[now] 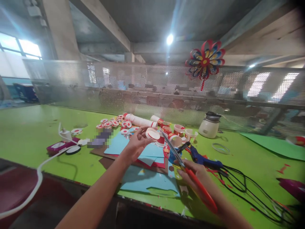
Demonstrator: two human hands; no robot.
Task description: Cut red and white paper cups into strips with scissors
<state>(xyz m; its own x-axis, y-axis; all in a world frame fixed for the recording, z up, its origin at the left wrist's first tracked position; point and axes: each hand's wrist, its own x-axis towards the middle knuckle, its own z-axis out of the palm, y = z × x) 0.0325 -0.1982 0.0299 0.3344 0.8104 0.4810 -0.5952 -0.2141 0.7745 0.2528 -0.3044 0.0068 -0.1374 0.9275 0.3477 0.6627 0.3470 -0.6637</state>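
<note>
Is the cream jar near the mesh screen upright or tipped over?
Upright: the cream jar rests base-down on the green table, its black lid uppermost. Whether anything is inside, I cannot tell.

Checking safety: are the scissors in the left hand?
No, the right hand holds the scissors, the left hand a pale round piece.

Over a green table (pixel 26 133), the left hand (pixel 136 144) holds a pale disc (pixel 152 135) and the right hand (pixel 201 175) red-handled scissors (pixel 181 163), with blue paper (pixel 145 181) below, a glue gun (pixel 202 160) right and a jar (pixel 209 126) far right.
</note>
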